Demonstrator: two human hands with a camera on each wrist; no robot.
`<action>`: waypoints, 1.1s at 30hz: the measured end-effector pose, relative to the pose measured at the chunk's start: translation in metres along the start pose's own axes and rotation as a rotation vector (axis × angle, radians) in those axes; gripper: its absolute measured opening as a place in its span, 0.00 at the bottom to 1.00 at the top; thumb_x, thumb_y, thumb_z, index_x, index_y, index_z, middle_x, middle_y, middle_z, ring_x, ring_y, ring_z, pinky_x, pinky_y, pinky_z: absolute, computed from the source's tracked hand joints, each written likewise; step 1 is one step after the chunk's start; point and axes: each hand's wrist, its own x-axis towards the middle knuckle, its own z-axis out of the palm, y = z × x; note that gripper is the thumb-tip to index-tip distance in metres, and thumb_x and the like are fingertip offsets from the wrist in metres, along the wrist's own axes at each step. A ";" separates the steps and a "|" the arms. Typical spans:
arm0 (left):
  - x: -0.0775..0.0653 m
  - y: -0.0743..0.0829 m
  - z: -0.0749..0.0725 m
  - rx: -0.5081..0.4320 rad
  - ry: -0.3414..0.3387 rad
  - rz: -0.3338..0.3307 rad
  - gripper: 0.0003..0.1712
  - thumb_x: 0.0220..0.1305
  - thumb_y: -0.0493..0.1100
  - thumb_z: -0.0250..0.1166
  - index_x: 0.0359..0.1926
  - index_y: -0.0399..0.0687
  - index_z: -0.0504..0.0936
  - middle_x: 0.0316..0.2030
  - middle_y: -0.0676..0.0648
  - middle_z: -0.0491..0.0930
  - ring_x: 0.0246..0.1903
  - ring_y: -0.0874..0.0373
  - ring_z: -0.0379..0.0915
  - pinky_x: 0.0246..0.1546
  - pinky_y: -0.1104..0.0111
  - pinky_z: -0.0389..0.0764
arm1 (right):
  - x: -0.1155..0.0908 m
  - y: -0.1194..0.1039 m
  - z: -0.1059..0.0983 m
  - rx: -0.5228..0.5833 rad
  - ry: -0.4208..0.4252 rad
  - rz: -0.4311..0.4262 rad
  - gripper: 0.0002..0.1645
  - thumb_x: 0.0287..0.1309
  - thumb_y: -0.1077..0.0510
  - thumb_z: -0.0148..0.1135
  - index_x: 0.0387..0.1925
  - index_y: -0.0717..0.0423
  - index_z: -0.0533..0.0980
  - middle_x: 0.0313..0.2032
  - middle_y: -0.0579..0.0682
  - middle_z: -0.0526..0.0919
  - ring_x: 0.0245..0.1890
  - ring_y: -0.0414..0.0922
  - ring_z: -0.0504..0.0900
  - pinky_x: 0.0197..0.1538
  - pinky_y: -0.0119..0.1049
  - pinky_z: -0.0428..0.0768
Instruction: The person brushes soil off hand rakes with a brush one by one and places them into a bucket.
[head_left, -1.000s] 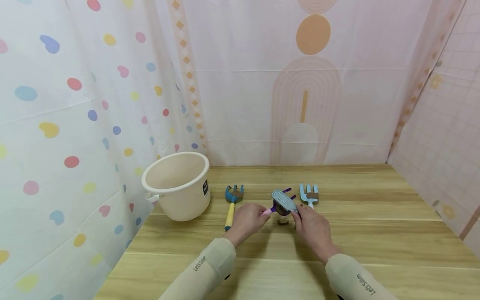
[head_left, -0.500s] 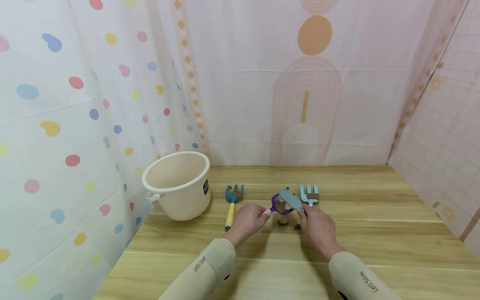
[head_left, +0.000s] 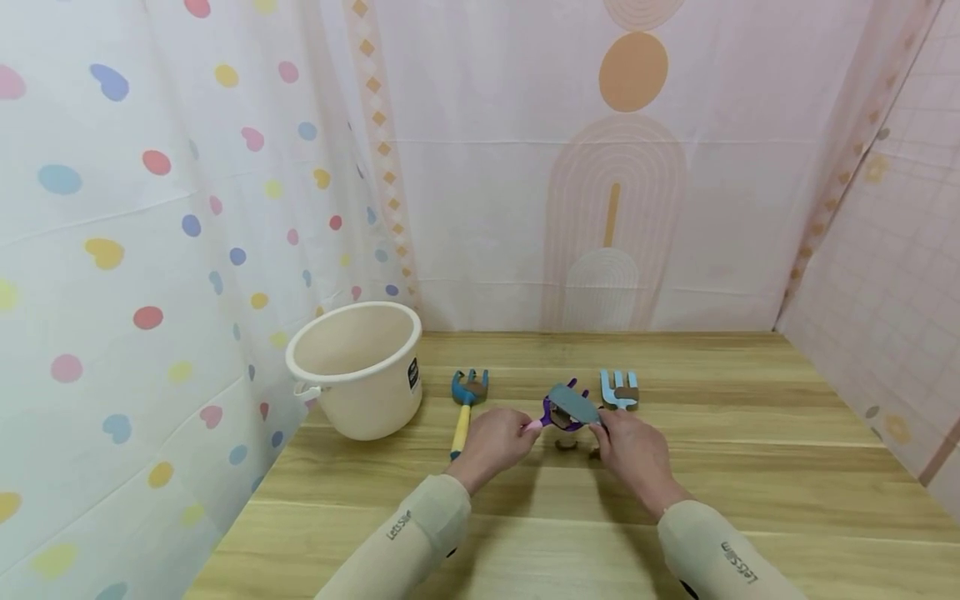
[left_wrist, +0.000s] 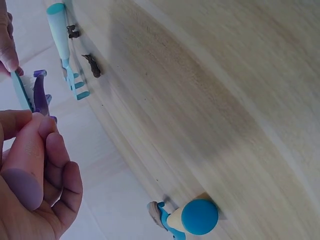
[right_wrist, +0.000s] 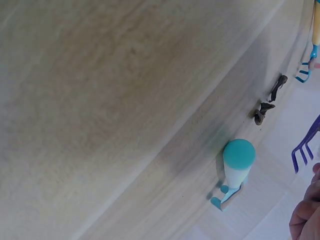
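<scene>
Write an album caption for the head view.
Left hand grips a pink-handled purple garden fork; right hand holds a flat grey-blue bristle brush overlapping it.

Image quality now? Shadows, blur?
Head: soft light, shadows below the bare left hand and bare right hand on the pale wooden table; left wrist: broad, soft-edged shadow across wood; right wrist: nearest wood grain blurred, purple-tined garden fork cropped.

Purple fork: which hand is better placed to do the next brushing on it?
Probably the right hand: it holds the brush with the bristles facing the purple fork. The left hand grips the fork's pink handle, so it seems better for steadying.
</scene>
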 end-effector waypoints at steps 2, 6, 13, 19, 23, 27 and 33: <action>0.000 0.001 0.000 0.000 -0.005 -0.003 0.25 0.72 0.53 0.57 0.15 0.55 0.69 0.09 0.58 0.60 0.11 0.65 0.55 0.14 0.72 0.57 | 0.000 0.001 -0.001 -0.015 -0.008 0.010 0.10 0.65 0.54 0.64 0.42 0.56 0.82 0.27 0.50 0.80 0.20 0.44 0.74 0.20 0.38 0.71; 0.001 0.001 0.000 -0.004 -0.012 -0.010 0.25 0.72 0.53 0.57 0.16 0.54 0.72 0.09 0.58 0.61 0.11 0.65 0.56 0.14 0.72 0.57 | 0.002 0.000 -0.002 -0.026 -0.007 0.028 0.14 0.65 0.54 0.63 0.47 0.57 0.82 0.26 0.50 0.79 0.18 0.43 0.71 0.19 0.38 0.70; 0.003 0.002 0.001 -0.008 -0.013 -0.016 0.13 0.67 0.52 0.63 0.28 0.52 0.84 0.14 0.59 0.70 0.15 0.64 0.63 0.17 0.70 0.65 | 0.002 -0.001 -0.003 -0.044 -0.011 0.056 0.14 0.65 0.53 0.64 0.47 0.58 0.82 0.31 0.51 0.82 0.23 0.47 0.79 0.21 0.42 0.74; 0.002 0.002 0.002 0.009 -0.012 -0.006 0.12 0.66 0.51 0.64 0.26 0.53 0.81 0.14 0.58 0.71 0.15 0.64 0.64 0.17 0.70 0.65 | 0.004 -0.001 -0.004 -0.050 -0.022 0.074 0.14 0.66 0.52 0.62 0.46 0.58 0.81 0.32 0.52 0.82 0.24 0.50 0.80 0.22 0.44 0.75; 0.001 -0.001 0.002 0.011 -0.002 0.008 0.13 0.66 0.50 0.64 0.24 0.54 0.81 0.14 0.59 0.70 0.15 0.64 0.64 0.18 0.69 0.65 | 0.003 0.001 -0.005 -0.020 0.002 0.092 0.11 0.66 0.52 0.62 0.38 0.57 0.80 0.29 0.52 0.81 0.24 0.51 0.80 0.22 0.46 0.75; 0.001 -0.004 0.003 0.009 0.009 0.013 0.13 0.66 0.50 0.65 0.24 0.53 0.81 0.13 0.59 0.70 0.15 0.64 0.62 0.19 0.70 0.65 | 0.003 0.001 -0.005 0.031 0.018 0.019 0.12 0.65 0.52 0.64 0.40 0.57 0.82 0.31 0.53 0.83 0.25 0.50 0.81 0.23 0.46 0.76; 0.002 -0.004 0.003 0.020 0.013 0.030 0.15 0.66 0.50 0.65 0.22 0.54 0.80 0.12 0.59 0.68 0.14 0.64 0.62 0.18 0.69 0.63 | 0.003 -0.003 -0.003 0.021 -0.052 0.002 0.12 0.65 0.53 0.64 0.27 0.53 0.76 0.26 0.50 0.80 0.19 0.44 0.72 0.19 0.39 0.69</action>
